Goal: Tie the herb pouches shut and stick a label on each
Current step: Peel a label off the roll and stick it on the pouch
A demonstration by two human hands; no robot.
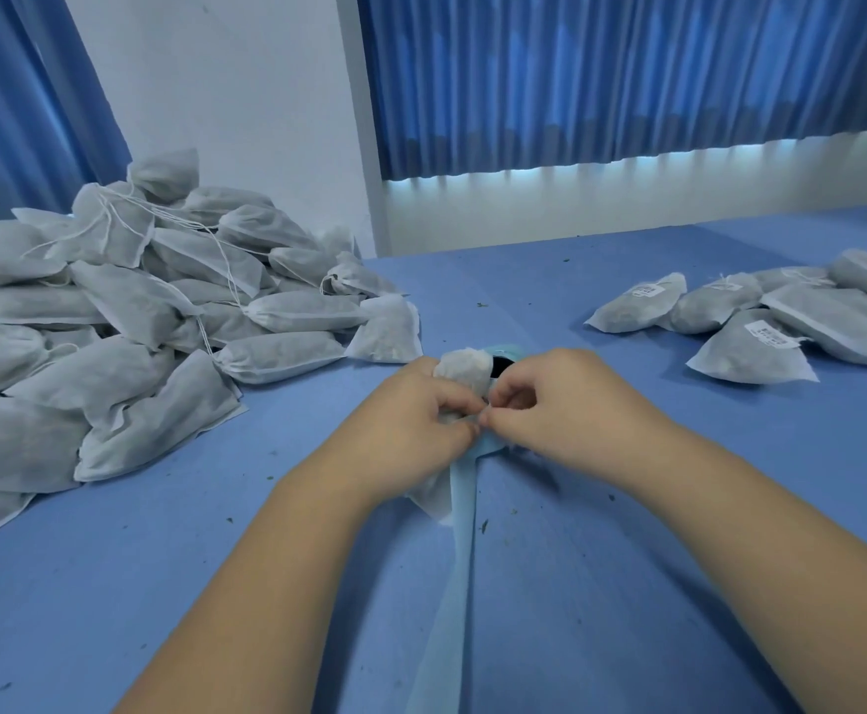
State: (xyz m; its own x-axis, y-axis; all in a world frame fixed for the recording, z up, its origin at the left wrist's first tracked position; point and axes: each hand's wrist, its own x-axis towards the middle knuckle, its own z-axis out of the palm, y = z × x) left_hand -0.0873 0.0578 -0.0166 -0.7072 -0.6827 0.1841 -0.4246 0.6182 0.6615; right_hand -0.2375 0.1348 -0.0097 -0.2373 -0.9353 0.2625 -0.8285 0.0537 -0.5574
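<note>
My left hand (423, 412) grips a white herb pouch (464, 371) in the middle of the blue table (601, 533); the pouch's top sticks up above my fingers and its lower end shows under my wrist. My right hand (549, 399) has its fingertips pinched together right at the left hand's fingertips, over the pale blue label backing strip (459, 512). What it pinches is too small to make out. The strip trails toward me from a blue label roll (506, 353), mostly hidden behind the hands.
A big heap of unlabelled pouches (127, 311) with loose strings fills the left side. Several pouches with white labels (761, 322) lie at the right. Herb crumbs dot the table. Blue curtains (627, 74) and a white wall stand behind.
</note>
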